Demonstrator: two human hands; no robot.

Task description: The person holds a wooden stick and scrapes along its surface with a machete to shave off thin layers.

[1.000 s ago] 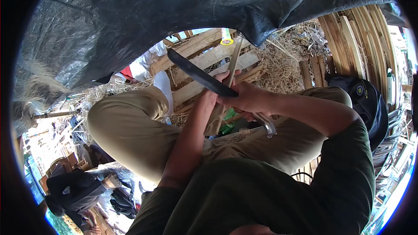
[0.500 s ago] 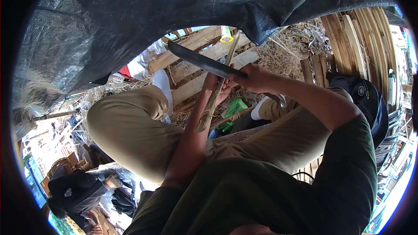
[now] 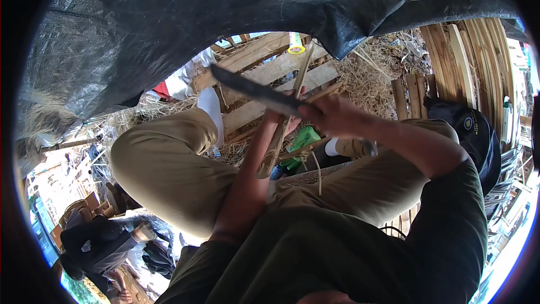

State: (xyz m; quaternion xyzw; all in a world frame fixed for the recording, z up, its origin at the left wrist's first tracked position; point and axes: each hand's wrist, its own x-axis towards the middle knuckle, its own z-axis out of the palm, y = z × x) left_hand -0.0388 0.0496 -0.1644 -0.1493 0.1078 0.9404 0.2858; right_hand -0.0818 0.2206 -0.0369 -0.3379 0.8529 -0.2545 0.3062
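My right hand (image 3: 334,116) is closed around the handle of a machete (image 3: 252,89). Its long dark blade, slightly blurred, points up and left and crosses over a pale bamboo strip (image 3: 272,156). Beneath the blade, my left hand (image 3: 290,124) grips that strip, its fingers partly hidden by the machete. The strip slants from the pallet side down toward my left forearm. A thin curled shaving (image 3: 319,172) hangs below my hands, above my thigh. Close by, a green plastic bag (image 3: 305,139) lies on the ground.
Wooden pallet slats (image 3: 278,71) and straw (image 3: 365,81) cover the ground ahead. A dark tarp (image 3: 185,17) hangs overhead. Stacked planks (image 3: 467,67) and a black bag (image 3: 475,135) are at right. Another person (image 3: 98,245) bends at lower left. A yellow-rimmed cup (image 3: 296,45) sits by the pallet.
The machete and my right hand have shifted slightly down, and the blade is now blurred. A thin curled shaving has appeared below the hands. My left hand keeps its hold on the strip.
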